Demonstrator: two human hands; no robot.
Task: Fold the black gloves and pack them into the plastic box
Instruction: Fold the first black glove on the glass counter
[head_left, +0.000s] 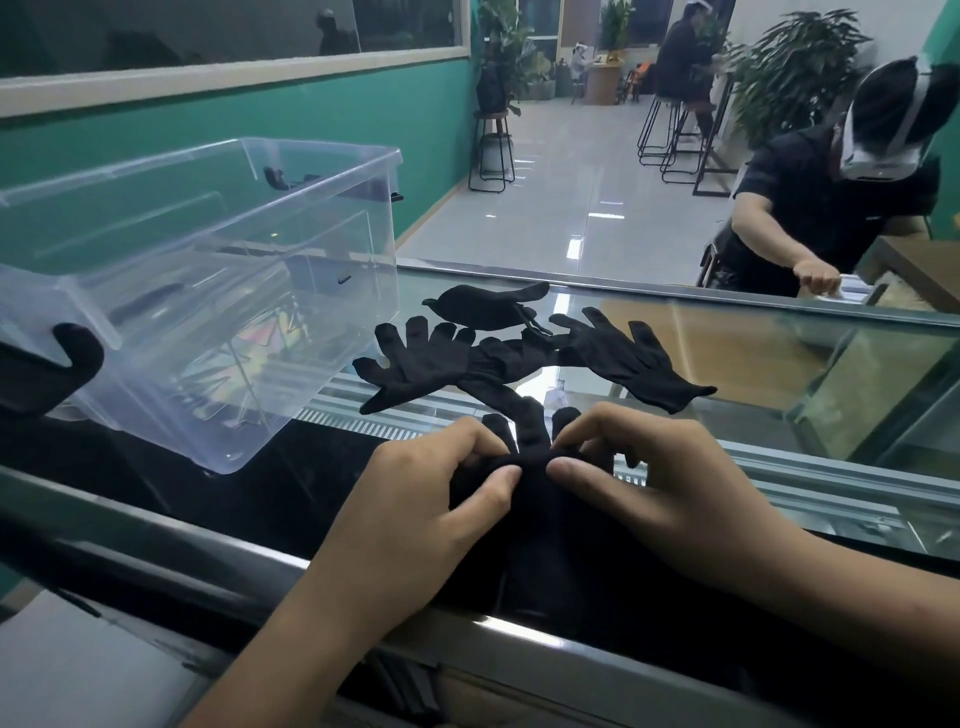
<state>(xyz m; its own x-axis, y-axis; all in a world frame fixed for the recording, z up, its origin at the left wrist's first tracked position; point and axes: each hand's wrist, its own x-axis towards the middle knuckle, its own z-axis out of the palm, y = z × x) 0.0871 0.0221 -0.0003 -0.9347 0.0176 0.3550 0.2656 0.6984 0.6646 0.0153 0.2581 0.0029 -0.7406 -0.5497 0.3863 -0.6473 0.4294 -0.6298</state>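
A black glove (535, 483) lies flat on the glass counter right in front of me, its fingers pointing away. My left hand (436, 499) and my right hand (654, 483) both pinch its cloth near the base of the fingers, thumbs almost meeting. Beyond it lie more black gloves: one spread to the left (415, 364), one spread to the right (623, 358), and a bunched one (483, 306) at the far edge. The clear plastic box (311, 171) stands open at the left with nothing visible inside.
The glass counter (779, 364) runs left to right with a metal front rail (260, 561). A black latch (57, 364) sticks out of the box's near corner. A person in a dark shirt (831, 208) works at a table far right. Stools and plants stand behind.
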